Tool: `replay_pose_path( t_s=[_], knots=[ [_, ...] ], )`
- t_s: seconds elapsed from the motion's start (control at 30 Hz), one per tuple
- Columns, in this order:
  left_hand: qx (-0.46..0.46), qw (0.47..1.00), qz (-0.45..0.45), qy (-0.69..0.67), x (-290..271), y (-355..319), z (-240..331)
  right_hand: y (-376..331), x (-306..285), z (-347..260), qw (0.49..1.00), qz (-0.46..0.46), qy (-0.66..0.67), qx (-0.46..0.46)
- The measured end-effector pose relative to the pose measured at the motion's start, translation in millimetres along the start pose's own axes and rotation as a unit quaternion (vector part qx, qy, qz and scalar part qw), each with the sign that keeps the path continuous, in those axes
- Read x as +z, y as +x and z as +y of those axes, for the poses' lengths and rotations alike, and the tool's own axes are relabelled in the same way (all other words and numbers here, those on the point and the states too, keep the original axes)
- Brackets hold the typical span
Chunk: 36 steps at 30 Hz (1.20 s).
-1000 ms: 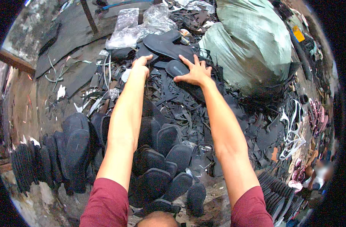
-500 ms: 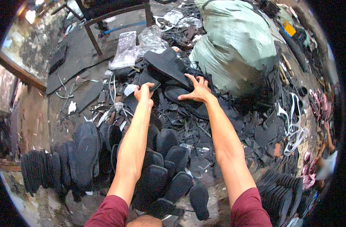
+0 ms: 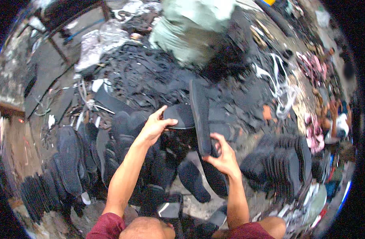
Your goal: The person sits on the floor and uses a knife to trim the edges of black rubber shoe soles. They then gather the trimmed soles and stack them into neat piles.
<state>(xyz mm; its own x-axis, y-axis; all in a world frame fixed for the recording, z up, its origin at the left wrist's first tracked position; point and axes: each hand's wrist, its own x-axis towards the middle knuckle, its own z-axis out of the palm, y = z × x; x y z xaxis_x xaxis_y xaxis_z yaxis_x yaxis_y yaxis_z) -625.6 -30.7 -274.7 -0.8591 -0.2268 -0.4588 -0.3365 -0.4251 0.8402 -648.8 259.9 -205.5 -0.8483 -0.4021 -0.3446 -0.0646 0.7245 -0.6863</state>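
Observation:
My left hand is closed on a black shoe sole, its thumb on top near the rounded end. A second black sole, stood on edge and seen mostly from the side, is pinched at its near end by my right hand. Its long side overlaps the far end of the left hand's sole; whether they touch I cannot tell. Just below the hands, another black sole lies on the floor. Several upright soles stand in a row to the left of my left forearm.
Black scraps cover the floor ahead, up to a pale green sack. Stacked black soles stand at the right and far left. White straps and pink straps lie farther right. Clear plastic sits beyond the scraps.
Both hands have come nearer from the scrap pile, each now with a black sole in it. The view has shifted down and right, bringing the right-hand stack more into sight.

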Motion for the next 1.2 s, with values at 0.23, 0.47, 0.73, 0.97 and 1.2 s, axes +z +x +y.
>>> replay_pose_path(
  t_s=[0.23, 0.47, 0.73, 0.97, 1.2],
  knots=[
    [0.215, 0.965, 0.122, 0.086, 25, -49, -23, -22, -24, 18, 0.978, 0.129, -0.051, -0.156],
    [-0.036, 0.985, 0.143, -0.087, 64, -48, -50, 18, 43, -5, 0.965, 0.186, -0.155, 0.102],
    [0.073, 0.959, 0.136, -0.236, 75, -40, -86, 39, -1, 54, 0.963, 0.013, -0.236, -0.128],
    [0.102, 0.958, 0.104, 0.247, 122, -78, -148, 73, -32, 84, 0.981, 0.164, -0.083, -0.059],
    [0.325, 0.763, -0.045, 0.557, 123, -44, -118, 71, -46, 93, 0.973, 0.187, -0.122, -0.062]
  ],
)
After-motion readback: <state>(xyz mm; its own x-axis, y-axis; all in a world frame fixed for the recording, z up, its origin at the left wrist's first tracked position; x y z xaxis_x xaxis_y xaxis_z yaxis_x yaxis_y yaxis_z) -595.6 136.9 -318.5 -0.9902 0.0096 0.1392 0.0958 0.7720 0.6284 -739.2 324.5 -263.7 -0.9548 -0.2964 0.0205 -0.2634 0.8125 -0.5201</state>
